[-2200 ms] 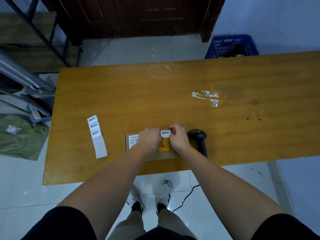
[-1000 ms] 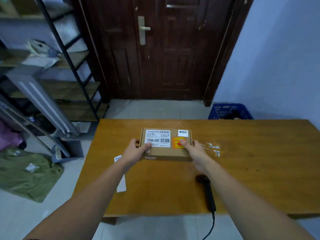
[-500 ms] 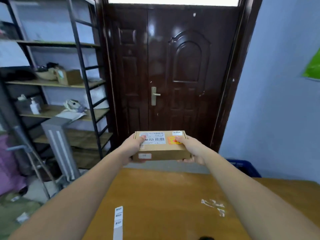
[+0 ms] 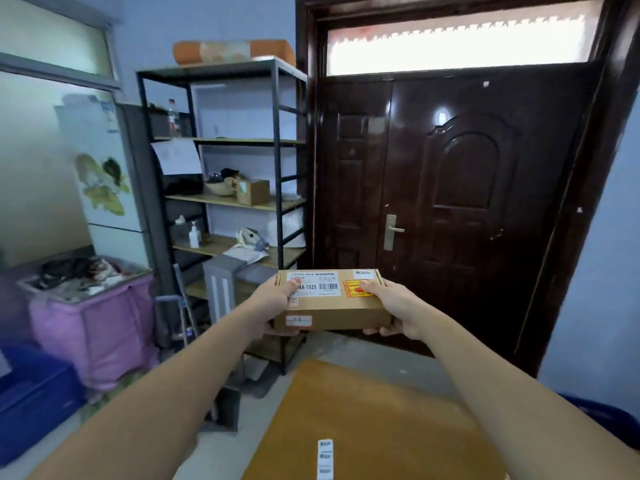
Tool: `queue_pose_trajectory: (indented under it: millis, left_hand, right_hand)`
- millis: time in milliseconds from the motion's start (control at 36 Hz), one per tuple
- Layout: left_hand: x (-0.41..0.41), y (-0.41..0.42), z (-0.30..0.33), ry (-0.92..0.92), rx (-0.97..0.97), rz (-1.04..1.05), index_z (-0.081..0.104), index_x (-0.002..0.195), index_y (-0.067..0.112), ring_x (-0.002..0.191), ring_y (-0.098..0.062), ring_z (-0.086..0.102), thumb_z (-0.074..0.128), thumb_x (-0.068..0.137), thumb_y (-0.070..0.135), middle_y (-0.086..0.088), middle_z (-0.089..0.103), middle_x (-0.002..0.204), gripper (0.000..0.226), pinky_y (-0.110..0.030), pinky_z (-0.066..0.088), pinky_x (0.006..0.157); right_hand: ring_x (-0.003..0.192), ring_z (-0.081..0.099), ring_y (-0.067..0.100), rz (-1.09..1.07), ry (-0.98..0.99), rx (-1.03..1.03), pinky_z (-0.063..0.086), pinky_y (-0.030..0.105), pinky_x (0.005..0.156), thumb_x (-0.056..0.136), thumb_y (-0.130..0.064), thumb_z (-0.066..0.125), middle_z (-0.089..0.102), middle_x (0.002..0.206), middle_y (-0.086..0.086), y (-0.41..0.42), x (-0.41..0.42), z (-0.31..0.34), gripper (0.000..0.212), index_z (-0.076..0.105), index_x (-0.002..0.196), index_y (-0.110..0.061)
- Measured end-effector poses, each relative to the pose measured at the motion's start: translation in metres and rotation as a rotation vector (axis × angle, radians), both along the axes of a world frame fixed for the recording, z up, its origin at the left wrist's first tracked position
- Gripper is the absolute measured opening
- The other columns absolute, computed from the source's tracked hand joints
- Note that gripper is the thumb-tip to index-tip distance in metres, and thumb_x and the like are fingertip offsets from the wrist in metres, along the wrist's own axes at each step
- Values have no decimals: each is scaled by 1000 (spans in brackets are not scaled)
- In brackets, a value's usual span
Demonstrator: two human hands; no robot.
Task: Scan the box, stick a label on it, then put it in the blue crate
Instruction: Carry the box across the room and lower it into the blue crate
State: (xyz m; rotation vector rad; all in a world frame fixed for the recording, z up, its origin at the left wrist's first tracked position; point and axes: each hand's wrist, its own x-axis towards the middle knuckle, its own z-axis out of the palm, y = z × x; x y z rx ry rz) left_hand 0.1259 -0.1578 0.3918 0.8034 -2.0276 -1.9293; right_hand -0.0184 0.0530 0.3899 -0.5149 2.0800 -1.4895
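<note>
A flat brown cardboard box [image 4: 334, 306] hangs in the air in front of me, well above the far end of the wooden table [image 4: 374, 420]. My left hand [image 4: 273, 303] grips its left end and my right hand [image 4: 391, 306] grips its right end. Its top carries a white barcode label, a yellow and red sticker and a small white label [image 4: 364, 273] at the far right corner. A blue crate [image 4: 602, 415] shows partly at the right, beyond the table and below my right forearm. The scanner is out of view.
A strip of white labels [image 4: 325, 459] lies on the table near the bottom edge. A black metal shelf rack [image 4: 277, 188] stands ahead left, a dark wooden door [image 4: 460, 209] straight ahead. A purple bin [image 4: 93, 327] and another blue crate [image 4: 31, 393] stand on the left.
Both hands lifted the box off the table and carried it up and forward. My view tilted up and swung left, so the shelf rack and purple bin came into sight.
</note>
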Motion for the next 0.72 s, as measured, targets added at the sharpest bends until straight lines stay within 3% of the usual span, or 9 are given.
queue_pose_trajectory:
  millis: [194, 278, 389, 444, 611, 722]
  left_hand:
    - [96, -79, -21, 8, 31, 179, 61, 117, 27, 76, -30, 79, 58, 102, 41, -8, 82, 96, 21, -46, 63, 56]
    - [143, -108, -26, 36, 34, 262, 62, 118, 26, 73, -27, 79, 55, 104, 39, -7, 82, 97, 20, -42, 62, 52]
    - [204, -145, -26, 72, 24, 405, 61, 123, 19, 91, -32, 77, 52, 106, 32, -10, 80, 106, 23, -48, 64, 72]
    - [234, -159, -25, 57, 11, 476, 60, 125, 18, 94, -31, 77, 50, 107, 32, -11, 80, 107, 25, -47, 64, 76]
    - [315, -185, -21, 7, 1, 714, 58, 122, 30, 77, -24, 79, 51, 104, 45, -2, 82, 94, 25, -38, 61, 53]
    - [357, -199, -17, -33, -59, 846, 58, 119, 35, 77, -22, 80, 51, 103, 48, 1, 82, 89, 22, -42, 64, 59]
  right_hand:
    - [69, 79, 29, 169, -30, 3, 50, 27, 43, 90, -54, 65, 82, 86, -2, -106, 59, -28, 24, 66, 110, -43]
    - [70, 79, 35, 272, -34, 13, 50, 27, 42, 91, -53, 65, 82, 89, 3, -154, 87, -29, 23, 65, 110, -41]
    - [71, 79, 34, 440, -29, 2, 53, 29, 46, 90, -52, 65, 77, 104, 9, -222, 126, -24, 27, 63, 114, -38]
    - [68, 78, 32, 535, -28, -9, 52, 29, 45, 92, -51, 65, 78, 102, 10, -254, 145, -23, 30, 61, 117, -35]
    - [65, 77, 30, 771, -55, -23, 52, 30, 45, 92, -47, 68, 81, 97, 11, -342, 205, -21, 30, 63, 116, -31]
    - [60, 76, 27, 895, -50, -44, 53, 31, 48, 94, -47, 65, 81, 82, 4, -387, 242, -18, 24, 62, 114, -34]
